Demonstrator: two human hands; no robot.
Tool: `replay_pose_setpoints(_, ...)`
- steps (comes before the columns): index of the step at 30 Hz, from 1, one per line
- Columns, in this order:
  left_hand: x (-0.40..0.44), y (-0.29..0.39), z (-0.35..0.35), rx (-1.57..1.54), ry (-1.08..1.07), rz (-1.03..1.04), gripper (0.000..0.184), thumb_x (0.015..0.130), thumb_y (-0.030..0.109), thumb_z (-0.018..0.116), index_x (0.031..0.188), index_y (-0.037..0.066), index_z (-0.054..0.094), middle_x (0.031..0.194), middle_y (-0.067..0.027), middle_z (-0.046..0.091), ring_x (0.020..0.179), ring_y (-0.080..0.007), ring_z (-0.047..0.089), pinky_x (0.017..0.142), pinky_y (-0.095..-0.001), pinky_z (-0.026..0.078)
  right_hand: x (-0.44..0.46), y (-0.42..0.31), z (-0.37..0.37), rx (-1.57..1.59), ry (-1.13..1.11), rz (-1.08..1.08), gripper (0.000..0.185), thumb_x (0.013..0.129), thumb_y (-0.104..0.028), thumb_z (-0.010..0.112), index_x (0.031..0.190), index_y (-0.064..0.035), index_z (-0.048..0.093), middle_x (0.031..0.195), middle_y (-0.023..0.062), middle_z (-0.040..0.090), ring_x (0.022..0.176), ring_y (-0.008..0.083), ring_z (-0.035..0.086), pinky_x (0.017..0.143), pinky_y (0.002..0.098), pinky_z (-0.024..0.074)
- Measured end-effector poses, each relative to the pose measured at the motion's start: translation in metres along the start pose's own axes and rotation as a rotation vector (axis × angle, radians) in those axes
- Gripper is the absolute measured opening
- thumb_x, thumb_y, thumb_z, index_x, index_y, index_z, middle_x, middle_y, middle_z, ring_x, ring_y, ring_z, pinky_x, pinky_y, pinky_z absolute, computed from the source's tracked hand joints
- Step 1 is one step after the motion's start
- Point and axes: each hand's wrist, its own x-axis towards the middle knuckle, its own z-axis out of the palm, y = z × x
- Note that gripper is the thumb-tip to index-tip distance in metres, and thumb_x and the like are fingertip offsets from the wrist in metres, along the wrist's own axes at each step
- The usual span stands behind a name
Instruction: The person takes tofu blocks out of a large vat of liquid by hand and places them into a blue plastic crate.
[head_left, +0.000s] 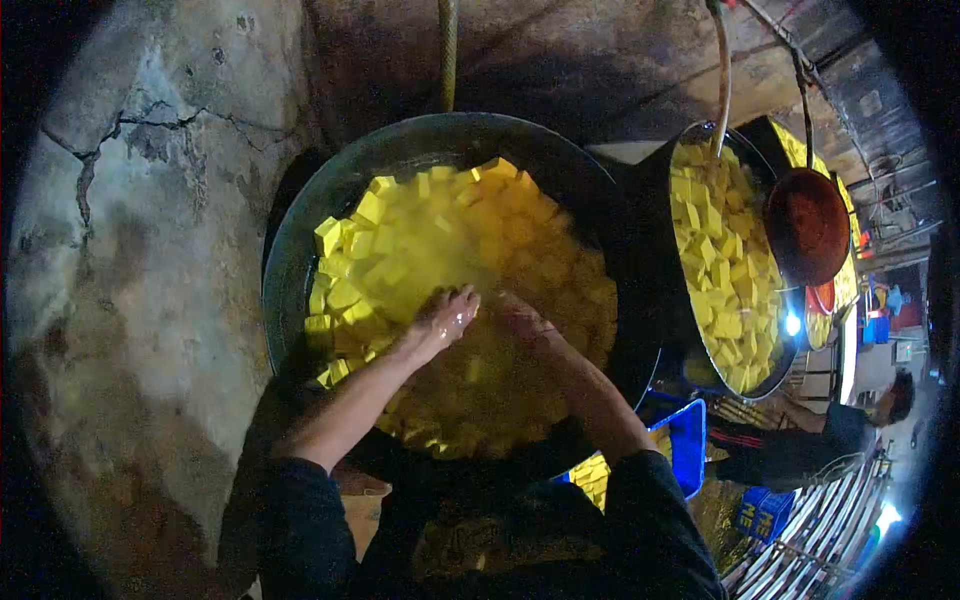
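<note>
A large dark round vat (pixel 440 128) in front of me holds yellow liquid and many yellow blocks that look like tofu (pixel 372 207). Over the vat's middle is my left hand (pixel 450 316), wet, its fingers loosely bent and slightly apart, with nothing visible in them. My right hand (pixel 524 318) is beside it at the liquid, its fingers blurred by haze or murky liquid, so its grip is unclear. Steam hides part of the blocks between and beyond my hands. Blocks at the left stick out of the liquid; those at the right lie under it.
To the right stands a second vat (pixel 783 372) full of yellow blocks, with a reddish round pan (pixel 806 226) beside it. A blue crate (pixel 690 450) sits low at the right. Another person (pixel 845 435) is farther right. A cracked wall (pixel 150 250) rises at the left.
</note>
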Motion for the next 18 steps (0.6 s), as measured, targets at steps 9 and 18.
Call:
replay_pose_setpoints(9, 0.008, -0.1, -0.074, -0.555, 0.375, 0.009, 0.045, 0.092, 0.022, 0.036, 0.136, 0.01, 0.034, 0.149, -0.011, 0.015, 0.131, -0.028, 0.026, 0.107, -0.0377, 0.026, 0.085, 0.036, -0.141, 0.359, 0.022, 0.133, 0.041, 0.075, -0.033, 0.066, 0.106, -0.0067, 0.06, 0.096, 0.0131, 0.063, 0.084, 0.0205, 0.061, 0.073, 0.0371, 0.0497)
replay_pose_setpoints(18, 0.026, -0.117, -0.017, -1.728, 0.358, -0.009, 0.052, 0.091, 0.031, 0.044, 0.135, 0.004, 0.034, 0.143, -0.0132, 0.027, 0.132, -0.0255, 0.025, 0.108, -0.0379, 0.024, 0.208, 0.083, -0.045, -0.037, 0.552, -0.114, 0.023, 0.078, -0.032, 0.058, 0.08, -0.0096, 0.063, 0.07, 0.0152, 0.055, 0.064, 0.0344, 0.056, 0.055, 0.0422, 0.0473)
